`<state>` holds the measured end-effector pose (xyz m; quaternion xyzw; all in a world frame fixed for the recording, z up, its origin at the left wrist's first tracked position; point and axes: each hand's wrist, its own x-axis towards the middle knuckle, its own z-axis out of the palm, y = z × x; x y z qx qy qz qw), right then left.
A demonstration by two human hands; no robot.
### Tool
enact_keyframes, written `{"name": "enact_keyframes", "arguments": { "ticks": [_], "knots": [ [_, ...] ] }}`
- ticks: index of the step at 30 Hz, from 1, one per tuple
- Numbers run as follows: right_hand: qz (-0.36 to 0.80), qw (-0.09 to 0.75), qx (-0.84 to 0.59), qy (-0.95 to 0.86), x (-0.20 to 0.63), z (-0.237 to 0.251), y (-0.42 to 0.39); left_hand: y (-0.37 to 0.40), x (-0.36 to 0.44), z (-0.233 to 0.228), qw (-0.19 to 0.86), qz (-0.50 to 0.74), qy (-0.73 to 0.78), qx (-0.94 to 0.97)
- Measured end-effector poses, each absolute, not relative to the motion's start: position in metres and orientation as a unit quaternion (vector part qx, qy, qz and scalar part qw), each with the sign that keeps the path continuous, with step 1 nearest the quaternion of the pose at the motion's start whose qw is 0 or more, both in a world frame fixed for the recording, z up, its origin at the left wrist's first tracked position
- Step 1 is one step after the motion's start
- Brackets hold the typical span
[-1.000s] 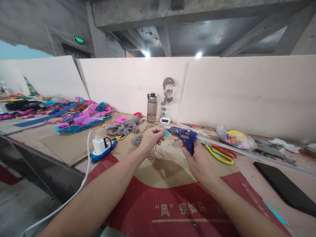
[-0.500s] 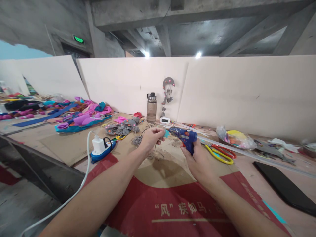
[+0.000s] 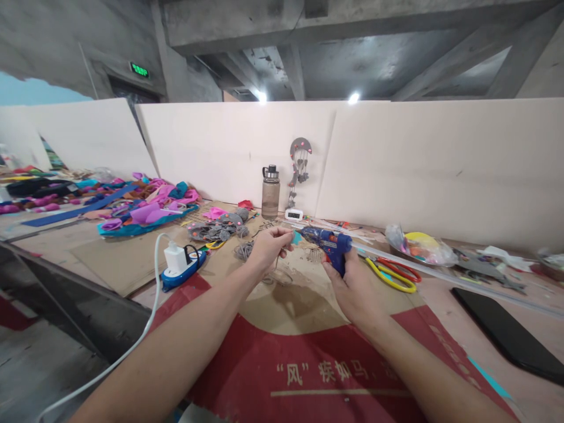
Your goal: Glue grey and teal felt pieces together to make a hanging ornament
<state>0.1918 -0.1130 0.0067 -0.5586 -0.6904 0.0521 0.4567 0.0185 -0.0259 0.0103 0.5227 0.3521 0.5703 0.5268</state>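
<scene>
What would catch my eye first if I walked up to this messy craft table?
Probably the two bare arms stretched over the red and tan cardboard sheet: the right hand holds a blue plastic glue gun, its nozzle aimed at a small teal piece pinched by the left hand. Next, the yellow and red scissors lying just right of the gun, and the heap of pink, purple and teal fabric scraps far left.

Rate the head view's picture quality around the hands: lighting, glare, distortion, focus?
Head view: even light, and two ceiling lamps flare white. Wide-lens bending curves the partition boards and stretches the forearms. The left hand, right hand and blue glue gun are fairly sharp, though the small teal piece is too tiny to read. Soft shadow falls under the hands.
</scene>
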Motion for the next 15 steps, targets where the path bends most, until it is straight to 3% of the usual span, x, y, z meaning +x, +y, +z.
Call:
{"name": "enact_keyframes", "arguments": {
  "ticks": [15],
  "knots": [
    [0.046, 0.457, -0.559, -0.69, 0.1917, 0.0067, -0.112, -0.0252, 0.017, 0.0108, 0.531, 0.567, 0.347, 0.526]
  ]
}}
